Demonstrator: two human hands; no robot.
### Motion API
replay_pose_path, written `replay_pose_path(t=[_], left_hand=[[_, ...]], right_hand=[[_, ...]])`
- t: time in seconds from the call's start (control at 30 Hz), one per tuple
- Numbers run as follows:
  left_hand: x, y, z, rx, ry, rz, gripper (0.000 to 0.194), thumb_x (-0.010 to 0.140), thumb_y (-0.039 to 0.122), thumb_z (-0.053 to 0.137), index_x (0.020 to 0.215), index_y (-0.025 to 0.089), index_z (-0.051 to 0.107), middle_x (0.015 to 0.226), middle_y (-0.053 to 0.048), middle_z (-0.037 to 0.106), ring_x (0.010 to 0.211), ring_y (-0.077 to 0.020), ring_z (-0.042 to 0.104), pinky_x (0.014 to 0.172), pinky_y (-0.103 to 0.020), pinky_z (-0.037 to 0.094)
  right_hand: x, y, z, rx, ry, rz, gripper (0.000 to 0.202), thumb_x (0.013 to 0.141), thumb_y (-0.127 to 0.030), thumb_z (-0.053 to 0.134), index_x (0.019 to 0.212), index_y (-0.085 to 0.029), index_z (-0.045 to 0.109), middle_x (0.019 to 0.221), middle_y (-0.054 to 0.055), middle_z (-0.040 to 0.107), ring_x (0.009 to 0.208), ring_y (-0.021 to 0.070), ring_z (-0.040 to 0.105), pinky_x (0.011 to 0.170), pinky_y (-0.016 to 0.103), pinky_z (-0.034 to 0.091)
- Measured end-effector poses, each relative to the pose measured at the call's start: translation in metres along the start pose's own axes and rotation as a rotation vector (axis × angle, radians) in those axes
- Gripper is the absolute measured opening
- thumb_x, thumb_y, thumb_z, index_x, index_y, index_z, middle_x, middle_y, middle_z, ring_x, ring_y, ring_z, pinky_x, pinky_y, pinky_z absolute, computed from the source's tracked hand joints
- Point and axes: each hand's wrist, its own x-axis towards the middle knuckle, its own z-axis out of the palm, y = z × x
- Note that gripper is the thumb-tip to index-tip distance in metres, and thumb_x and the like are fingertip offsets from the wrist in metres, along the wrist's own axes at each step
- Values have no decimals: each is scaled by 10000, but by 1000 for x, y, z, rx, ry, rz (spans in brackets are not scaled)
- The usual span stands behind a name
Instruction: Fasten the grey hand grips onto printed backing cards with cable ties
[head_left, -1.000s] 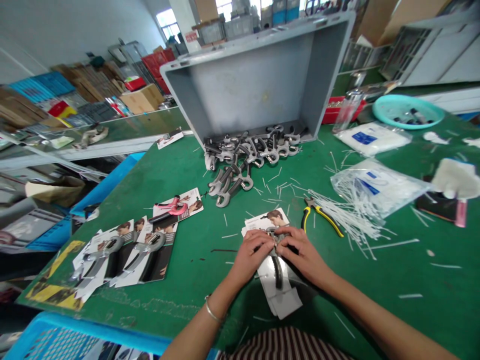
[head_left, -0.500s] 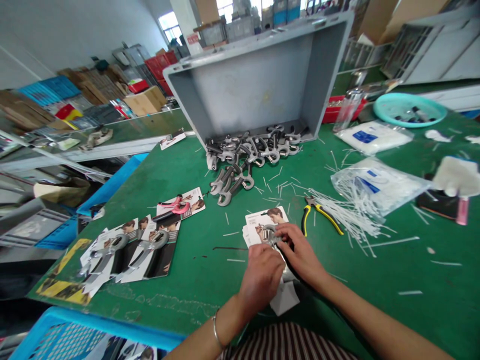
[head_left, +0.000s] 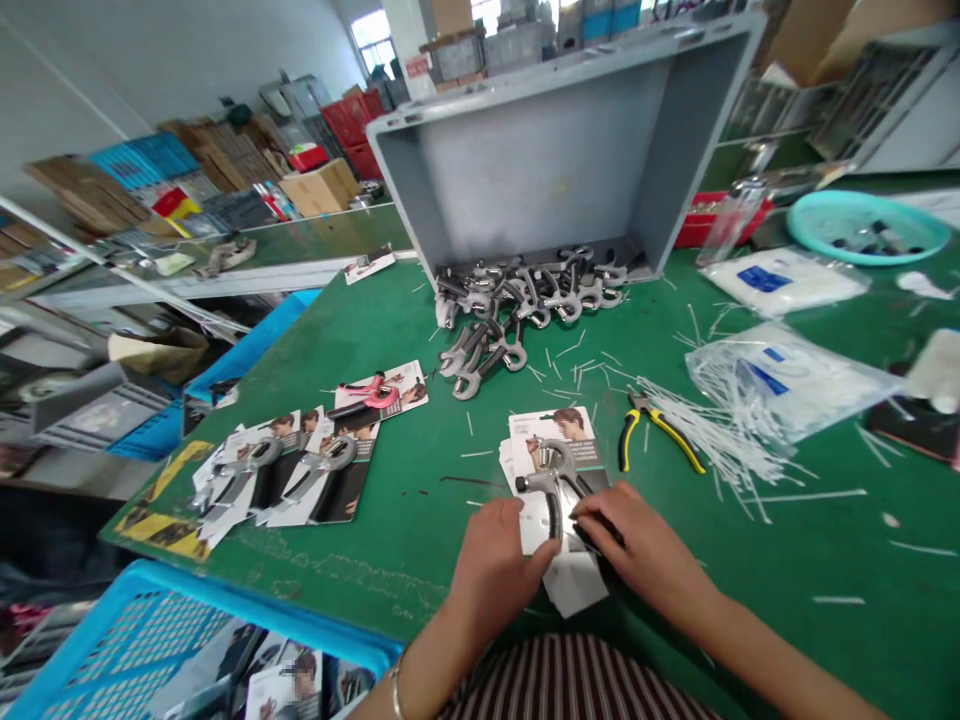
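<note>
A grey hand grip exerciser [head_left: 556, 462] with black handles and a metal spring lies on a printed backing card [head_left: 525, 435] in front of me. My left hand [head_left: 499, 550] holds its left handle, thumb pressed along the lower end. The right handle is in the closed fingers of my right hand [head_left: 637, 540], which partly hide it. Under the card there seem to be more cards. To the right lie yellow-and-black cutting pliers [head_left: 660, 432] beside a spread of white cable ties [head_left: 720, 440].
Carded hand grips [head_left: 315, 480] lie at left, one of them pink [head_left: 375, 393]. Loose hand grips [head_left: 517, 295] spill from a grey crate [head_left: 540, 170] tipped on its side. Bags of ties [head_left: 787, 375] and a turquoise tray [head_left: 810, 215] stand right; a blue basket [head_left: 247, 600] sits lower left.
My hands have moved down from the spring end to the handles, and more of the hand grip and card now shows. The whole view has shifted slightly.
</note>
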Motion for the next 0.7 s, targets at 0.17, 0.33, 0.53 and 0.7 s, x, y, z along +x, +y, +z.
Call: replay_pose_path(t=[0.17,0.33,0.53,0.7], left_hand=[[2,-3,-3,19,-121,5,204,881,329,579,979,150,582,903,-137,655,888,-299,621,820,-450,498],[9,8,-9,114,-150,55,355,803,493,648,893,152,604,850,-160,642,828,-325,614,732,-444,497],[18,-4,-21,-8,-317,5,132,863,245,548,931,165,628,918,-114,680,870,-279,634,800,-408,502],[11,-29,-33,-257,-344,37,227,956,222,457,1056,197,659,1040,-66,704,984,-208,636,917,-337,481]], right_hand=[[1,-15,17,-424,-82,-101,93,913,-218,553,886,-190,637,846,106,650,849,292,531,796,443,427],[10,-20,24,-581,-103,-140,120,852,-96,562,795,-185,618,777,124,645,790,299,533,738,438,411],[14,-33,25,-614,-188,-129,162,866,-48,534,802,-162,631,813,124,664,785,285,559,717,410,408],[15,-27,16,-373,-157,-53,96,922,-144,564,871,-165,642,855,75,661,860,252,554,786,370,424]])
